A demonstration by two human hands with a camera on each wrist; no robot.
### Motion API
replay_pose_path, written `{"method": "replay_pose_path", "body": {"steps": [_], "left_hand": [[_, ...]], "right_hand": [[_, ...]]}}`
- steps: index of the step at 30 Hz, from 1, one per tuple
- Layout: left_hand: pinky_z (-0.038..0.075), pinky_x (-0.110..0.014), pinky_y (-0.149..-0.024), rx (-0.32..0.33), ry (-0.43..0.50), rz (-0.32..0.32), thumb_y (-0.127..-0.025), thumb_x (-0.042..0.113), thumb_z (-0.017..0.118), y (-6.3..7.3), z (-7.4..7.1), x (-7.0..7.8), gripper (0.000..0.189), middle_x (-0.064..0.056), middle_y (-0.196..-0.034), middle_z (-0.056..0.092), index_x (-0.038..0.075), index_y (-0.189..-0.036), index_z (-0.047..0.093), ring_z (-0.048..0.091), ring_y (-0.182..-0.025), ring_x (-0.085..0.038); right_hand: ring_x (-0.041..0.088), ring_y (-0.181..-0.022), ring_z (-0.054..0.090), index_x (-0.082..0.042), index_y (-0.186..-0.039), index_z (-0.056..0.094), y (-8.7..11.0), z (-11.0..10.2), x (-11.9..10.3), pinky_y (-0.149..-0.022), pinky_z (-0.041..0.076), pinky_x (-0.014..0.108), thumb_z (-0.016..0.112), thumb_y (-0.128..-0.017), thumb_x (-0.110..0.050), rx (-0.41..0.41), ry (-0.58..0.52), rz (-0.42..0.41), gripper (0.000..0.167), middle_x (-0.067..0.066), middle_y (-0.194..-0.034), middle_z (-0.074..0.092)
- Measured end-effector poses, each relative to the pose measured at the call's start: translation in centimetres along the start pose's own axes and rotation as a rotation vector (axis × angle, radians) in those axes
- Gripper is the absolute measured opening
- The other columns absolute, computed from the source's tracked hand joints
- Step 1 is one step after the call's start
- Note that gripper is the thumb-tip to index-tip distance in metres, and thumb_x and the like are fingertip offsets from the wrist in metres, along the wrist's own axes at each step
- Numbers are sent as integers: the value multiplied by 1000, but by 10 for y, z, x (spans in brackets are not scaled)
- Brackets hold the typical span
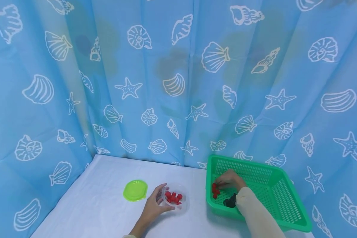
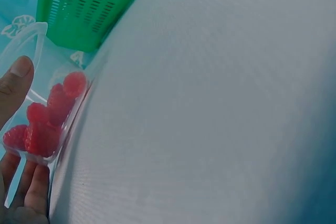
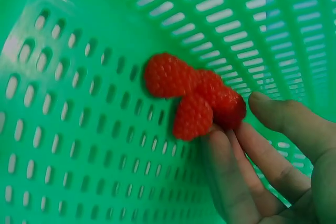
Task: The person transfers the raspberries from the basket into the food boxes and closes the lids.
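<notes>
So, far left on my white counter [image 1: 107, 177] there's a flat lime-green lid [image 1: 135, 190], with bare counter around it and a small gap before my hand.

Next along, my left hand [image 1: 153, 206] comes up from the front edge, thumb on the near side of a clear tub [image 1: 174, 187], fingers curved round the other side, so it's properly held. The tub looks tilted in the wrist view, and a handful of red berries [image 2: 44, 135] sit in a clump inside it.

Between tub and basket is a strip of bare counter. The green basket [image 1: 270, 196] stands on the right, its back rim close to the blue shell curtain [image 1: 166, 49].

My right arm reaches over its front rim, hand [image 1: 229, 178] low inside, near the left wall. Thumb's apart from the half-bent fingers, right beside the end one of four bunched raspberries [image 3: 168, 74]; fingertips are under them, can't tell how firmly they touch. Plenty of bare basket floor to the right.
</notes>
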State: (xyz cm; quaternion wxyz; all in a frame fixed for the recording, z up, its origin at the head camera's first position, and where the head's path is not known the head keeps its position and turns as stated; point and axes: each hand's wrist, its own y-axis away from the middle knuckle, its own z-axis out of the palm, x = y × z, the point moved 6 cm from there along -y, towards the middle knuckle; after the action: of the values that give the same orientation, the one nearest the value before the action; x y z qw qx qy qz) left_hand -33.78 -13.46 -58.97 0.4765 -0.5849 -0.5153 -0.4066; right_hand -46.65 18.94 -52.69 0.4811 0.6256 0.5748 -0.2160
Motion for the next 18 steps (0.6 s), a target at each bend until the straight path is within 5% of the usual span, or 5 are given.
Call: {"method": "replay_pose_path", "body": {"steps": [9, 18], "left_hand": [[43, -43, -103, -1, 3, 1, -62, 38, 91, -1, 0, 0, 97, -5, -139, 53, 20, -144, 43, 46, -131, -32], [43, -43, -103, -4, 3, 16, -62, 39, 91, 0, -1, 1, 98, -6, -138, 53, 19, -145, 42, 47, -130, -32]], "right_hand": [[26, -68, 70, 7, -76, 69, 2, 5, -4, -69, 61, 36, 77, -76, 1, 33, 71, 7, 10, 17, -75, 69], [24, -70, 70, 10, -85, 71, -1, 4, -1, -70, 61, 36, 71, -80, 2, -10, 46, -13, 9, 17, -81, 70]]}}
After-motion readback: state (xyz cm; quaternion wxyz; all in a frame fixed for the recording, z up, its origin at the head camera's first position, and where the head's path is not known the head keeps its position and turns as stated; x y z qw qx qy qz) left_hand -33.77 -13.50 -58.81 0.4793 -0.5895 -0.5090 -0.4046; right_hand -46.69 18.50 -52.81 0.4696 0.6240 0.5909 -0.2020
